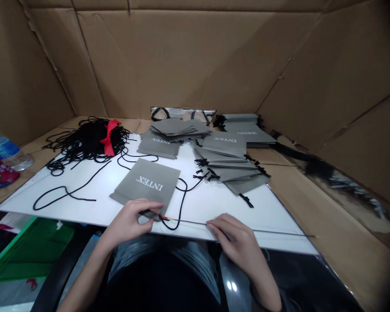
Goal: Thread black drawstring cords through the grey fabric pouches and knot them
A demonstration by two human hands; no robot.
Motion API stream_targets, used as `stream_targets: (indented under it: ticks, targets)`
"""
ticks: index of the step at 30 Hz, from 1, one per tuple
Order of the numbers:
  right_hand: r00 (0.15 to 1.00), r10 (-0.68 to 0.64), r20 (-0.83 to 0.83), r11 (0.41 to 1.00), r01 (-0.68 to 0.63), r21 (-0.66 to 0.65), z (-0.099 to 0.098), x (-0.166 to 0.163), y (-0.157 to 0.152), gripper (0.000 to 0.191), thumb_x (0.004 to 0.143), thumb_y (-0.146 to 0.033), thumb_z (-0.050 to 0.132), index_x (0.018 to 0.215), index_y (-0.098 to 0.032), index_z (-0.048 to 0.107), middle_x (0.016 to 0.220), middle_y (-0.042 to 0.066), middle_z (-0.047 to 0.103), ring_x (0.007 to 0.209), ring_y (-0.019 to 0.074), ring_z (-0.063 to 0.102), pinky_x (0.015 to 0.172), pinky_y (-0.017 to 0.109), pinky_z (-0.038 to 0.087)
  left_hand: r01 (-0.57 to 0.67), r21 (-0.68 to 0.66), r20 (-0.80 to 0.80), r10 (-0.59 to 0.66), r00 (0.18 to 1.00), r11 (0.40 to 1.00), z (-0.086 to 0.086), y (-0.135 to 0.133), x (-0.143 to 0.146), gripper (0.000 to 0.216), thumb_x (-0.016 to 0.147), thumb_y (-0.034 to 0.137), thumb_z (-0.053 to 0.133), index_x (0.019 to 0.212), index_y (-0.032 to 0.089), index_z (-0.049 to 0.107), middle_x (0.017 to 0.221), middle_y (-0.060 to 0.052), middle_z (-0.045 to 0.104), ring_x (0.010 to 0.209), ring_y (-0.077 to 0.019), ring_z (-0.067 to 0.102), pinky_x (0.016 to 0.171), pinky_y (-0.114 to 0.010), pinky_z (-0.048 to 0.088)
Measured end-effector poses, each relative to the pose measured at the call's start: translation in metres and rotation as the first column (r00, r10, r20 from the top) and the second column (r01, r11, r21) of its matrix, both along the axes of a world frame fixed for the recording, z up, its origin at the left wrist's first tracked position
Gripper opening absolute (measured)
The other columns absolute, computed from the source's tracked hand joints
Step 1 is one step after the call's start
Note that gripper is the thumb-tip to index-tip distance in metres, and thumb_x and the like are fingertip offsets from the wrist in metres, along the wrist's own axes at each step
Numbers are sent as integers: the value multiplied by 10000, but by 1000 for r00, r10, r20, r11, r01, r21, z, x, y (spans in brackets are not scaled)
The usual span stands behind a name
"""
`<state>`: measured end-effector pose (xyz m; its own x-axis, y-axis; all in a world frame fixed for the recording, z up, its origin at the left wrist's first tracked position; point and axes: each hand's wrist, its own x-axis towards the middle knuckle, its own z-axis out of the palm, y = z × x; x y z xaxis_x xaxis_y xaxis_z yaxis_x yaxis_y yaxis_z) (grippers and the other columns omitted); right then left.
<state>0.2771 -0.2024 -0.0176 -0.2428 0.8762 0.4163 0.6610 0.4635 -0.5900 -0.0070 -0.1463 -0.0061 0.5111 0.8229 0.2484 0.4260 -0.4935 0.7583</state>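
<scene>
A flat grey drawstring pouch (146, 182) printed INTEX lies on the white board, its lettering upside down to me. My left hand (134, 221) is closed on the pouch's near corner, thumb below and fingers on top. My right hand (235, 236) pinches a long thin threading rod (266, 231), which runs left to that corner and sticks out far to the right. Beside my left fingertips, the rod's left end has a red and yellowish part (167, 218). A black cord (183, 199) loops there and trails behind the pouch.
A bundle of black cords (91, 136) tied with red ribbon (108, 138) lies back left; one loose cord (65, 193) curves before it. Stacked grey pouches (230, 158) fill the back right. A bottle (6, 147) and red can (0, 171) stand far left. Cardboard walls (182, 60) enclose the board.
</scene>
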Motion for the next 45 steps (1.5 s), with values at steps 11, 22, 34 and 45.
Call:
stream_targets:
  ticks: [11, 22, 34, 45]
  targets:
    - [1000, 2, -13, 1000, -2, 18, -2, 6, -2, 152, 924, -186, 481, 830, -190, 600, 744, 37, 588, 693, 144, 559, 619, 257, 444, 63, 193, -52, -54, 997, 979, -9, -3, -3, 279, 860, 116, 514, 1086, 172, 668, 1035, -88, 673, 1000, -198, 601, 865, -326, 496]
    - [997, -21, 68, 999, 19, 29, -2, 8, -3, 176, 933, -207, 453, 832, -198, 597, 723, 36, 580, 668, 147, 553, 601, 257, 430, 76, 266, -71, -59, 996, 961, -9, -2, -3, 290, 871, 118, 482, 1103, 164, 650, 1018, -95, 694, 997, -207, 621, 869, -353, 517]
    - [1000, -3, 20, 998, 2, 59, 0, 9, -5, 135, 917, -173, 481, 850, -196, 596, 739, 41, 584, 680, 147, 557, 608, 258, 442, 61, 256, 10, -66, 998, 965, -9, -2, -3, 297, 879, 107, 470, 1098, 169, 660, 980, -94, 708, 941, -192, 647, 808, -321, 534]
    - [1000, 17, -8, 999, -16, 45, 0, 7, -7, 146, 914, -164, 486, 858, -196, 616, 750, 44, 602, 692, 150, 572, 617, 262, 458, 12, 492, 6, -17, 1000, 871, -21, -4, -2, 229, 895, 136, 536, 1076, 183, 669, 902, -81, 728, 842, -175, 679, 755, -284, 556]
